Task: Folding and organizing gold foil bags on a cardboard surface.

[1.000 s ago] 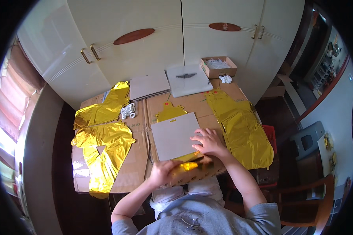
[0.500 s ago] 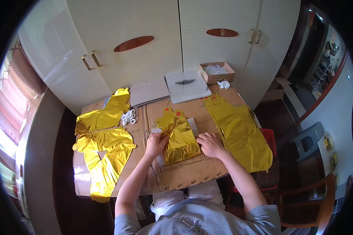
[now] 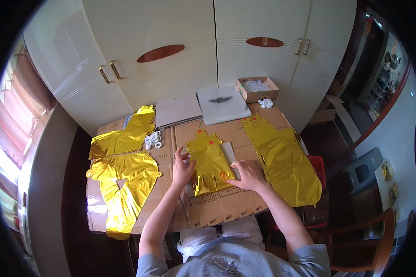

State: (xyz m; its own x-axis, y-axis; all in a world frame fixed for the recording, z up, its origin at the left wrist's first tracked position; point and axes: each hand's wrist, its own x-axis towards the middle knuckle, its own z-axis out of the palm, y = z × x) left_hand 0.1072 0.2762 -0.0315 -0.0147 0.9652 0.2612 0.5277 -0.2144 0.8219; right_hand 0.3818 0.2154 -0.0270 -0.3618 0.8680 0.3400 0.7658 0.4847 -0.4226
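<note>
A gold foil balloon (image 3: 208, 161) with red dots at its top lies folded flat over a grey card (image 3: 228, 152) in the middle of the table. My left hand (image 3: 182, 171) is at its left edge, thumb and fingers apart, with nothing gripped. On the other side my right hand (image 3: 247, 176) holds the lower right edge, its thumb on the foil and its fingers bent by the card. The undersides of these fingers are hidden.
Cardboard (image 3: 217, 205) covers the table. More gold foil sheets lie left (image 3: 125, 177) and right (image 3: 289, 166). White tape rings (image 3: 153, 139), stacked grey boards (image 3: 178, 111), a translucent sheet (image 3: 223, 108) and an open box (image 3: 258, 92) sit toward the back, near white cupboards.
My left hand has loosened and its fingers have spread. The middle balloon now lies smoother, its left side less bunched. My right thumb has come onto the foil's lower right corner.
</note>
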